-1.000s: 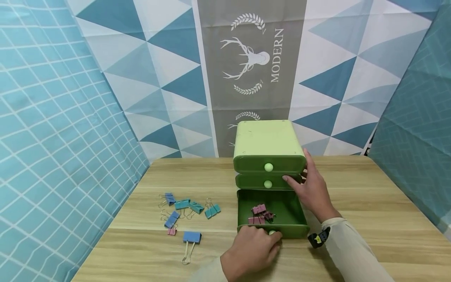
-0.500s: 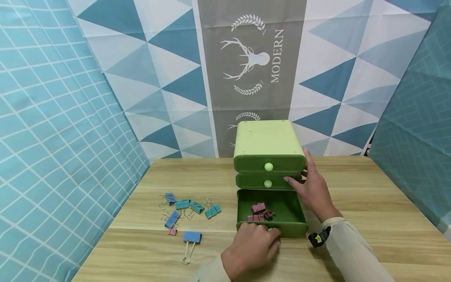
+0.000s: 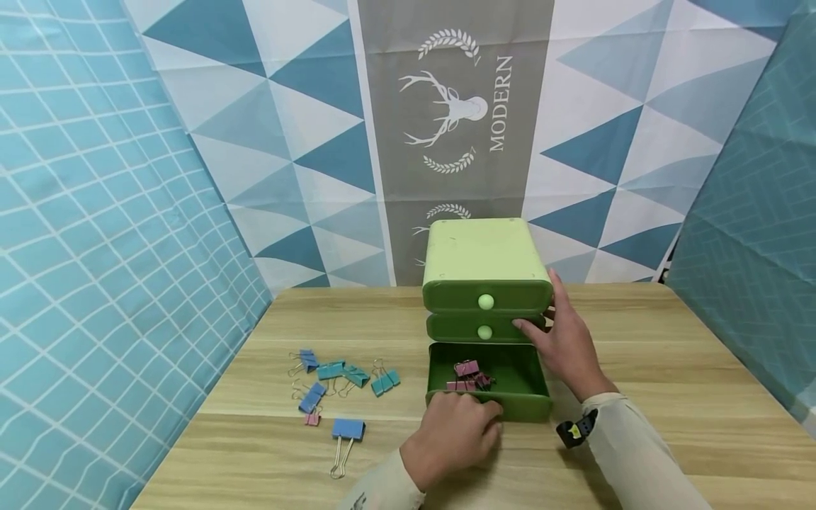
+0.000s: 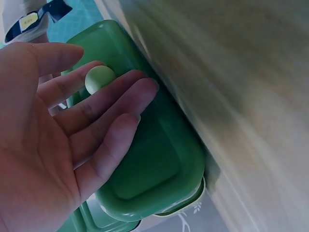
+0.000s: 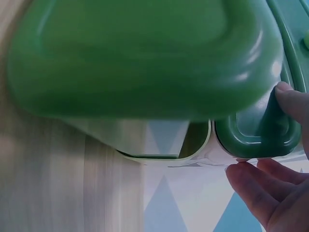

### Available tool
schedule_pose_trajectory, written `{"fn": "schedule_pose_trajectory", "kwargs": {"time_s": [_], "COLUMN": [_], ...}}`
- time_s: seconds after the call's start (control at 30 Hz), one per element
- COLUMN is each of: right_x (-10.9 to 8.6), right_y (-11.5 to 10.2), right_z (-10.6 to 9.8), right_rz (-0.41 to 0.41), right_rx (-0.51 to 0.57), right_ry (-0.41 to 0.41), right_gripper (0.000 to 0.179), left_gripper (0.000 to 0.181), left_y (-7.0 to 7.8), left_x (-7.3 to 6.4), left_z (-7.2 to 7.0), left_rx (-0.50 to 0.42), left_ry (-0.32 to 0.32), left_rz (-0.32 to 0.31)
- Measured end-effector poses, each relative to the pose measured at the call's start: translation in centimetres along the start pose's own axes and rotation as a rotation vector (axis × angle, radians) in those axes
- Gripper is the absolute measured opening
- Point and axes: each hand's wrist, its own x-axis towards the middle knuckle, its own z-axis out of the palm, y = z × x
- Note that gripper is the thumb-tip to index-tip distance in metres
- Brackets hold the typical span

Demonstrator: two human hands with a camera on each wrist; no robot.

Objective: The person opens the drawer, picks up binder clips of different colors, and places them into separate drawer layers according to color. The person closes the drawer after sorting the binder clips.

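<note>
Since the last picture, the bottom drawer (image 3: 525, 408) has slid in a little, and the left hand (image 3: 455, 432) and the pink clips (image 3: 467, 367) in the drawer went with it. At the back hangs a big cloth (image 3: 459, 185) with white deer and blue triangles on it. Below is the wooden tabletop (image 3: 669, 368), where the green drawer box (image 3: 481, 248) stands. It has three drawers, one above the other. Its top drawer (image 3: 446, 296) and middle drawer (image 3: 452, 329) are both in. The bottom drawer sticks out toward the person, and the pink clips lie in a bunch inside it, left of the middle. The right hand (image 3: 567, 347) holds the box by its right side, with the thumb on the front of the middle drawer and the fingers along the side. The left hand is at the front of the bottom drawer, its fingers loose and a bit apart. To the left of the box lie one large blue clip (image 3: 348, 428), three teal clips (image 3: 385, 383) and two smaller blue clips (image 3: 312, 398). Smallest are a tiny pink clip (image 3: 312, 419) and the pale round knob (image 4: 100, 79), which pokes out between two left fingers.
</note>
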Motion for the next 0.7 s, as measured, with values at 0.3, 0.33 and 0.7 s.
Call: {"fn": "schedule_pose_trajectory", "kwargs": {"time_s": [0.3,0.33,0.7], "right_x": [0.3,0.3,0.1], "right_y": [-0.1,-0.1,-0.1], "right_z": [0.2,0.3,0.2], "right_rz": [0.007,0.007,0.008], "right_rx": [0.012,0.011,0.005], "right_ry": [-0.003,-0.002,0.006], "right_gripper": [0.109,0.109,0.111], "left_gripper": [0.013,0.013,0.014], "left_y": [-0.5,-0.5,-1.1], "left_x": [0.8,0.9,1.7], "left_z": [0.0,-0.1,0.0], "left_rx": [-0.001,-0.002,0.005], "left_ry": [-0.025,-0.031,-0.04], "left_rz": [-0.041,-0.046,-0.092]}}
